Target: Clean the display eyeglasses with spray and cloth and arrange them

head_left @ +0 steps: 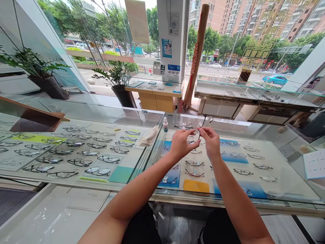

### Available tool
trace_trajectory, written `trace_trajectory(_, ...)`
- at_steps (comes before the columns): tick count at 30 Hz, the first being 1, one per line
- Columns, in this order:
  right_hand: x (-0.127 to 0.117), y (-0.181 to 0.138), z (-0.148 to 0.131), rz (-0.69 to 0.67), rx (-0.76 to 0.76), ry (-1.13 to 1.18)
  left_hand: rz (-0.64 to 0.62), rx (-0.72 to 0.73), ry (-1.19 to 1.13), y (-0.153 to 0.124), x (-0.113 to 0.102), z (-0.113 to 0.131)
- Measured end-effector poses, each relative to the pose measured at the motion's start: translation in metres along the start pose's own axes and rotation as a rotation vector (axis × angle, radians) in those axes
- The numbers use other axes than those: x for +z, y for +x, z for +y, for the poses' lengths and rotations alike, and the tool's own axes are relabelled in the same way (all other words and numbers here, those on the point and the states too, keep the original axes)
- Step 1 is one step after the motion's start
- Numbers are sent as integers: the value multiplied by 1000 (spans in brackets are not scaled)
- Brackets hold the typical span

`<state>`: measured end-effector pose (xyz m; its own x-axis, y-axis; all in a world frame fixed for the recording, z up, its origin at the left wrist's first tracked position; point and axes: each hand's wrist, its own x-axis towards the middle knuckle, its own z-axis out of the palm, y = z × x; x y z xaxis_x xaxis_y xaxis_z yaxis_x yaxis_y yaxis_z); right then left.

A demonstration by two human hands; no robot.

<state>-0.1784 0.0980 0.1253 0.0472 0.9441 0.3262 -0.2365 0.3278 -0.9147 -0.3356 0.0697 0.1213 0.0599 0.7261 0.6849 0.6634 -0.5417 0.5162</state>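
Both hands are raised over a glass display counter point(279, 135), around a pair of eyeglasses point(203, 120) with thin dark parts and clear lenses. My left hand point(183, 144) has its thumb and index finger curved around one side of the glasses, gripping the edge. With pinched fingertips, my right hand point(211, 139) holds them close beside the left. Part of the frame sticks up beyond the fingers; the rest is partly covered by them. Just left of the hands, a small white spray bottle point(165, 126) stands upright on the glass. Farther left lies a pale cloth point(149, 137).
Rows of eyeglasses point(98, 170) lie in the left case, and more eyeglasses point(243, 171) in the right one. An orange cloth point(196, 186) is near the front. A wooden tray-like piece point(38, 117) sits at left; a white card point(315, 162) is at right.
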Motion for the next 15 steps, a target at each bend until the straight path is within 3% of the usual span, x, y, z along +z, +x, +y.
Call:
trace_trajectory(6, -2, 0, -1, -18, 32, 0, -45, 81, 9, 2, -5, -4)
trace_trajectory(9, -6, 3, 0, -7, 22, 24, 94, 49, 62, 12, -21, -19)
trace_trajectory(12, -10, 6, 2, 14, 29, 63, 274, -237, 264, 26, -47, -48)
trace_trajectory(15, -12, 9, 5, 36, 21, 88, 170, -646, 473, 33, -71, -86)
